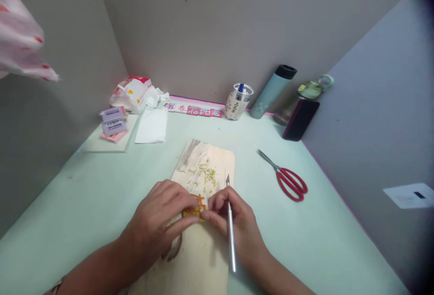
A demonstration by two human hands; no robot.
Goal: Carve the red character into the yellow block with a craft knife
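Between my two hands is a small yellow block [195, 208] with red marks on its face, just over a wooden board [203, 254]. My left hand [159, 218] grips the block's left side with thumb and fingers. Also in my right hand [237, 222] is a silver craft knife [231, 236], its blade pointing away from me. The right thumb and forefinger touch the block's right edge. Thin yellow-green shavings [207, 175] lie scattered on the board beyond the block. Part of the block is hidden by my fingers.
Red-handled scissors [288, 182] lie right of the board. Farther back stand a labelled jar [238, 102], a blue tumbler [273, 93] and a phone [301, 121]. Carved letter tiles [193, 109] line the wall. Left are wrapped erasers [114, 121] and a white tissue [152, 125].
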